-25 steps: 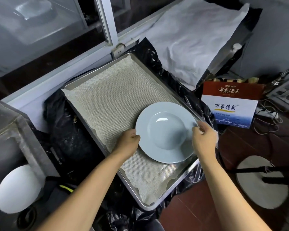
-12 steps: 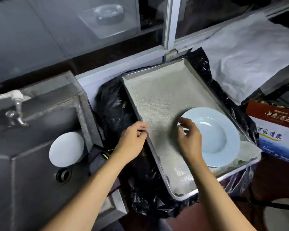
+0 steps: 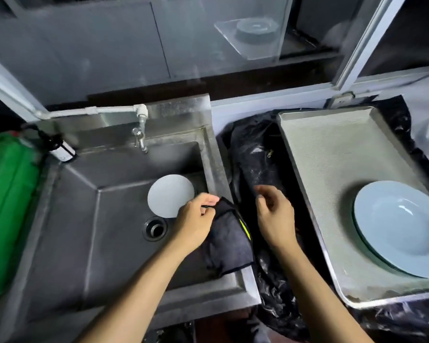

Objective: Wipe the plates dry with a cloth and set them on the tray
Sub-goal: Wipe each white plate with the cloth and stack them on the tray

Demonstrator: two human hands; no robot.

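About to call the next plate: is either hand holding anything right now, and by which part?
The left hand pinches the dark cloth at its top corner, by the sink edge. The right hand holds nothing.

Steel sink on the left, lined metal tray on the right

The grey stainless-steel sink [image 3: 89, 243] holds a round white plate [image 3: 170, 199], a dark cloth [image 3: 229, 246] draped over its right rim; the rectangular metal tray [image 3: 307, 184], on crumpled black plastic sheeting [image 3: 255, 154], carries a pale-blue deep plate [image 3: 401, 229] at its near right.
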